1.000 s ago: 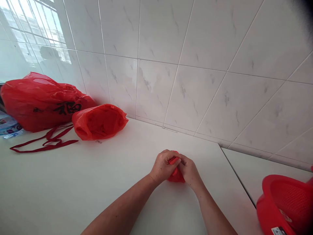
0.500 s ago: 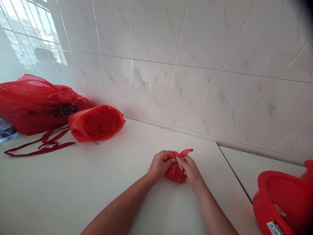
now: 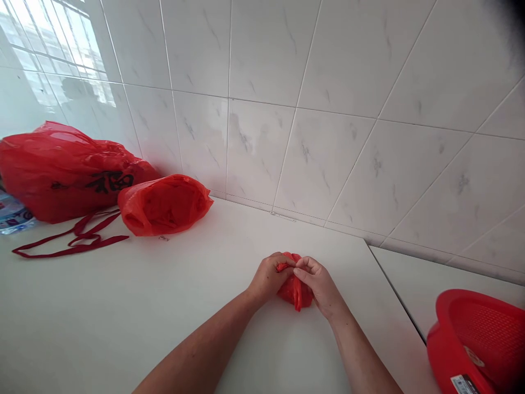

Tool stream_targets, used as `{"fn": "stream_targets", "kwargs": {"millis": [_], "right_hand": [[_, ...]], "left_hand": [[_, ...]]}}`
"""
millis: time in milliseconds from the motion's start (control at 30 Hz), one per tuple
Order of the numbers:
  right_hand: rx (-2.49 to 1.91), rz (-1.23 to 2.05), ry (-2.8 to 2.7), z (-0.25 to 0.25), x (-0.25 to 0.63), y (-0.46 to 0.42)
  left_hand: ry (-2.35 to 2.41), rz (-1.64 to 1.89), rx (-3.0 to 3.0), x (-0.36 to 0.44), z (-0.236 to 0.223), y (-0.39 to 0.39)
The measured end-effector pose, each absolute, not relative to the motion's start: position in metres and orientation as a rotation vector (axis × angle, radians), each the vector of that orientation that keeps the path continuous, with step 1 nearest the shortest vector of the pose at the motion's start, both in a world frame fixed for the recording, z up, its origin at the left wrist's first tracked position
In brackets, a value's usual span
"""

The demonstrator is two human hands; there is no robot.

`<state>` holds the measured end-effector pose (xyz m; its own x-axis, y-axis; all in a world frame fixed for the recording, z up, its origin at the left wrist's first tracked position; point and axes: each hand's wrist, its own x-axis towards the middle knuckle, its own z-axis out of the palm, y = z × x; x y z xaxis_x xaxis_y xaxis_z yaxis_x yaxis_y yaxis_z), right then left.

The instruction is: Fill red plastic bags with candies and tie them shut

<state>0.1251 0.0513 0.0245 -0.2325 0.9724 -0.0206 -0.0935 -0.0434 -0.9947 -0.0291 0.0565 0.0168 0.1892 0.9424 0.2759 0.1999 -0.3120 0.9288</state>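
Note:
A small red plastic bag point(image 3: 302, 298) rests bunched up on the white tabletop, between my two hands. My left hand point(image 3: 271, 276) pinches the gathered top of the bag from the left. From the right, my right hand point(image 3: 318, 282) closes thumb and finger on the same gathered part, and the fingertips of both hands nearly meet there. One twisted end of the bag hangs down over its front. What the bag contains is hidden.
An open red plastic bag point(image 3: 168, 208) lies by the wall, beside a large full red bag point(image 3: 77, 175) with black lettering. Dark red straps point(image 3: 69, 249) and a clear plastic bottle point(image 3: 14, 214) are at left. A red basket point(image 3: 447, 339) stands at right, past the table seam.
The twisted end of the small bag, which pointed up and right, now hangs down at its front. My right hand has shifted slightly, its fingers closing on the gathered top.

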Motion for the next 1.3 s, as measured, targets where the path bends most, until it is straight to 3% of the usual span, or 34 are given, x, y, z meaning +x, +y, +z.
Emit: {"fn": "stream_targets", "kwargs": {"millis": [400, 700, 967, 1300], "right_hand": [[-1.212, 1.254, -1.574, 0.044, 0.123, 0.043], [-1.410, 0.944, -1.474, 0.020, 0.117, 0.055], [-1.258, 1.283, -1.232, 0.019, 0.128, 0.057], [-1.204, 1.317, -1.028, 0.008, 0.137, 0.065]], "left_hand": [[1.309, 0.988, 2.138, -0.035, 0.022, 0.058], [1.250, 1.031, 2.157, -0.030, 0.021, 0.056], [1.198, 1.088, 2.269, -0.030, 0.011, 0.058], [0.990, 1.130, 2.462, -0.013, 0.004, 0.049]]}}
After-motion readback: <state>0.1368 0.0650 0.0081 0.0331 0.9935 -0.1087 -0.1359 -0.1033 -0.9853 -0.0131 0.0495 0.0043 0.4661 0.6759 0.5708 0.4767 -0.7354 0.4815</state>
